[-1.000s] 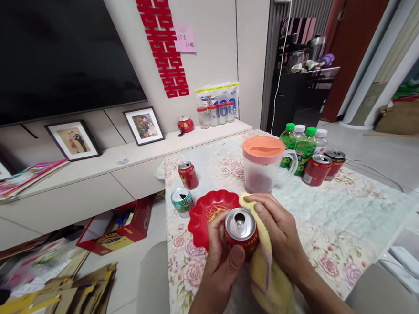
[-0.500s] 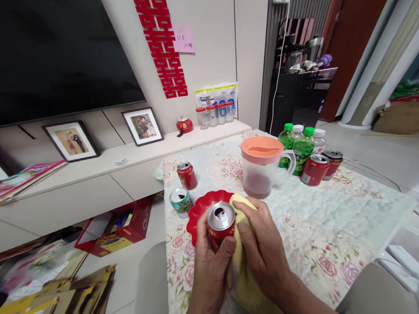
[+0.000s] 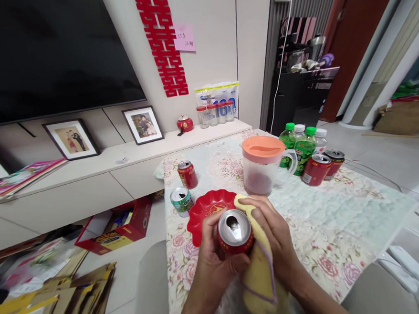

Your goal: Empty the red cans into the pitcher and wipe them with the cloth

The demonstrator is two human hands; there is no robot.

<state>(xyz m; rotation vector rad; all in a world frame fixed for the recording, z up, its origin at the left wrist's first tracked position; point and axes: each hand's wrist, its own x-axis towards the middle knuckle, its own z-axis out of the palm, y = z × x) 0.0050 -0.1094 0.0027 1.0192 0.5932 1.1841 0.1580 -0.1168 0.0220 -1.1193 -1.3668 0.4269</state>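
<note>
My left hand [image 3: 217,261] is wrapped round a red drink can [image 3: 235,231], its opened top facing up toward me. Against the can's right side, my right hand [image 3: 275,233] grips a yellow cloth [image 3: 260,268] with a purple edge; the cloth hangs down below the hand. Just beyond both hands lies a red scalloped plate [image 3: 199,215], partly hidden by the left hand and the can. A green and white can [image 3: 181,202] stands left of the plate, and another red can [image 3: 187,174] is behind it.
A clear pitcher [image 3: 261,172] with an orange lid stands beyond my right hand. Green-capped bottles [image 3: 305,148] and two more cans, one a red can [image 3: 315,170], are at the right. The flowered tablecloth [image 3: 322,225] covers the table. Flattened cardboard [image 3: 69,300] lies on the floor.
The held can has come closer to me and slightly right, with both hands. More of the plate shows, and the cloth's purple edge has turned into view.
</note>
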